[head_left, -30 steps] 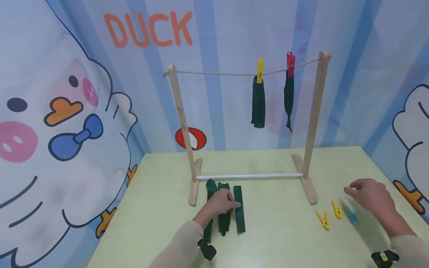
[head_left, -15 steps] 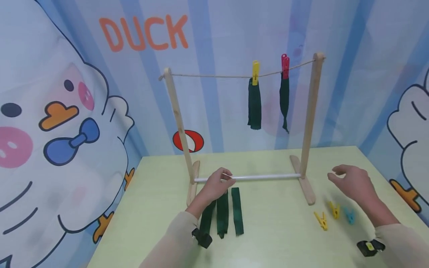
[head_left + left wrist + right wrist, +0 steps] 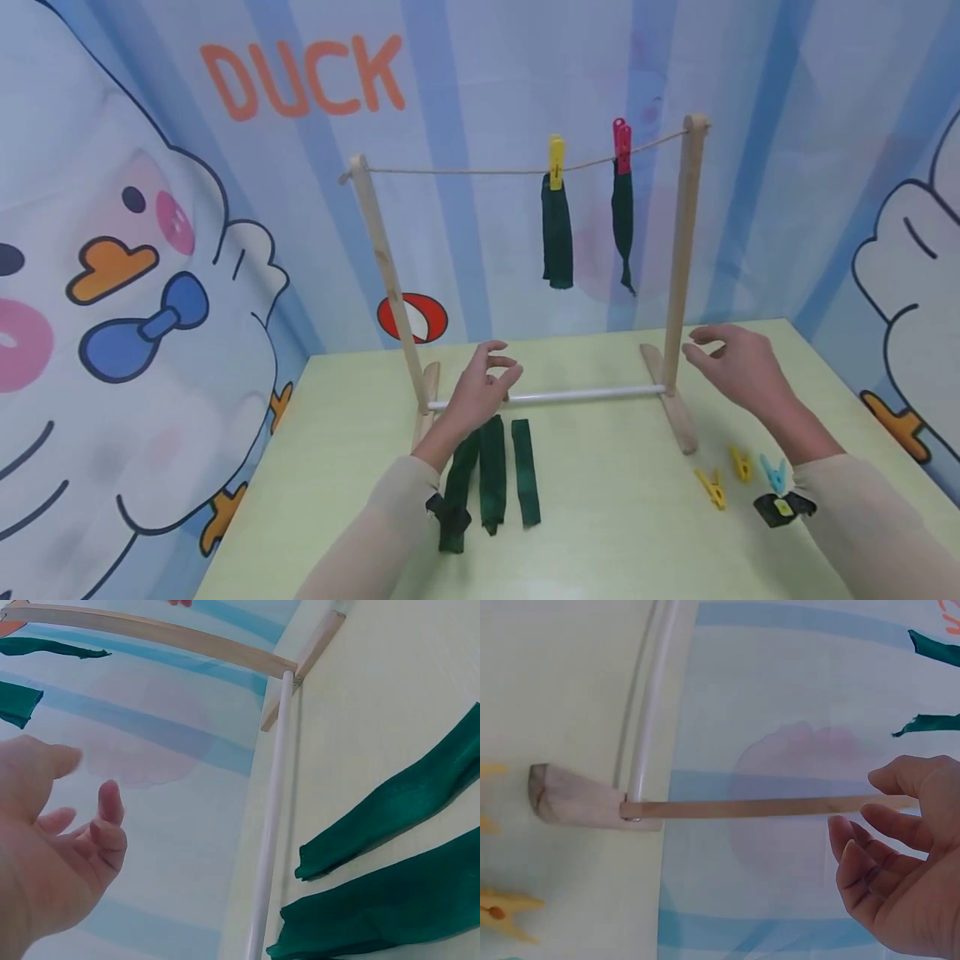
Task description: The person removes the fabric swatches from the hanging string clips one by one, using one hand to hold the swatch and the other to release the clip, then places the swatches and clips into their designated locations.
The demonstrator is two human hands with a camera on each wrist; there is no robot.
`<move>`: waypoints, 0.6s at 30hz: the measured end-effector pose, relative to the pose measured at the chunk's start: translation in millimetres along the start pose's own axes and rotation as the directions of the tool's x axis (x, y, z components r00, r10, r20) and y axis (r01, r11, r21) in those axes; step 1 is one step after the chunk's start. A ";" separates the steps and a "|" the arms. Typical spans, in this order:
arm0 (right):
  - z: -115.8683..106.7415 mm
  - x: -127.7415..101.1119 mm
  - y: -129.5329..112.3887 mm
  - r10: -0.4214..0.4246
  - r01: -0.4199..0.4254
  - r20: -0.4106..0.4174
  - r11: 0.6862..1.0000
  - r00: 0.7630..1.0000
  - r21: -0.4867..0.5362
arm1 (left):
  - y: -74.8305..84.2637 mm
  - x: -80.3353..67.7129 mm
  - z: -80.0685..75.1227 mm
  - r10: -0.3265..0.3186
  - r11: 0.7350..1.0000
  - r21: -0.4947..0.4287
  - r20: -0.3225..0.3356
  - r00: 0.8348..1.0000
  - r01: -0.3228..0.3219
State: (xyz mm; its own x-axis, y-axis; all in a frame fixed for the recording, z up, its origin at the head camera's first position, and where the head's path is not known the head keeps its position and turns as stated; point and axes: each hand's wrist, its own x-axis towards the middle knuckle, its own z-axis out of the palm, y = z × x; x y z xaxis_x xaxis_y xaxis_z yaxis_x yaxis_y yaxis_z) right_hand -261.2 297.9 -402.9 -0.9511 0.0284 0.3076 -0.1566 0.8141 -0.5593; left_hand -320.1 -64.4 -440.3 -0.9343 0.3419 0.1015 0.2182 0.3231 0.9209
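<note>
In the head view my left hand (image 3: pixel 480 387) hovers by the white rod (image 3: pixel 585 394) of a small wooden drying rack, fingers loosely bent and holding nothing. Beneath it, three dark green fabric strips (image 3: pixel 492 483) lie on the table; my left wrist partly covers one. My right hand (image 3: pixel 738 367) is raised just right of the right post (image 3: pixel 685 250), also holding nothing; the right wrist view shows its relaxed fingers (image 3: pixel 855 874). From the cord (image 3: pixel 450 172) hang two green strips, one (image 3: pixel 557 237) under a yellow clothespin (image 3: pixel 556 162), the other (image 3: pixel 622 221) under a red clothespin (image 3: pixel 622 146).
Two yellow clothespins (image 3: pixel 711 489) and a blue clothespin (image 3: pixel 773 473) lie on the table (image 3: pixel 615 517) at the right, near the right wrist's black camera. The left post (image 3: pixel 386 267) stands behind my left forearm. A duck-printed cloth (image 3: pixel 480 83) surrounds the back and sides.
My left hand has lifted off the strips and moved up toward the rack. My right hand has moved left and up, away from the loose clothespins. The head view has shifted slightly.
</note>
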 end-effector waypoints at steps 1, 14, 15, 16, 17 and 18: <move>0.4 2.4 -2.6 -0.007 0.007 0.000 1.000 1.000 -0.002 | 0.9 1.3 0.0 0.011 1.000 -0.006 0.000 1.000 -0.011; -6.4 21.2 -42.6 -0.103 0.107 -0.076 0.993 0.992 0.055 | 24.8 16.6 -1.2 0.111 0.993 -0.037 -0.014 0.994 -0.112; -7.4 22.5 -45.7 -0.109 0.114 -0.080 0.991 0.991 0.063 | 28.0 18.3 -1.4 0.113 0.993 -0.037 -0.005 0.994 -0.113; -8.1 23.9 -48.3 -0.119 0.124 -0.084 0.990 0.989 0.065 | 33.0 18.9 -1.8 0.116 0.993 -0.037 0.002 0.993 -0.116; -8.8 25.5 -50.7 -0.129 0.135 -0.087 0.988 0.988 0.069 | 41.2 17.1 -2.8 0.121 0.992 -0.037 0.008 0.993 -0.120; -9.3 26.8 -53.1 -0.136 0.143 -0.090 0.987 0.987 0.073 | 48.3 15.8 -3.7 0.131 0.991 -0.038 0.011 0.991 -0.130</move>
State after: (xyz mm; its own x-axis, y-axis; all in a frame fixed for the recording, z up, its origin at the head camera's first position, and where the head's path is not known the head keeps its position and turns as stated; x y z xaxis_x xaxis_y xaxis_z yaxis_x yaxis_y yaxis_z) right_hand -275.9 260.8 -357.8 -0.8931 -0.0304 0.4488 -0.3098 0.7651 -0.5646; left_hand -325.3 -46.7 -392.8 -0.8946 0.3906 0.2171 0.3274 0.2424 0.9133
